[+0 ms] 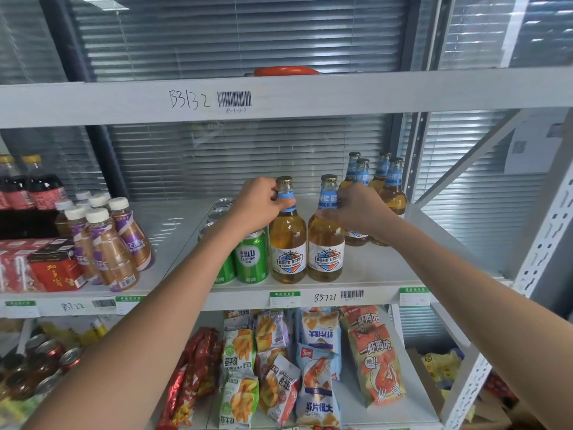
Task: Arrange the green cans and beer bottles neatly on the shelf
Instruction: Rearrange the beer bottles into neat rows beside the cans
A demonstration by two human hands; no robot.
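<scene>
Amber beer bottles stand at the shelf (372, 271) front: left hand (259, 201) fingers wrap the left bottle (287, 240) neck, right hand (356, 209) fingers the right bottle (326, 243); green cans (248, 259) just left.

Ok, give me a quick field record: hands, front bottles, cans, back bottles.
left hand: grips neck of left front bottle
right hand: grips neck of right front bottle
front bottles: upright, side by side near shelf edge
green cans: upright in rows left of the bottles
back bottles: four, upright, behind right hand
</scene>
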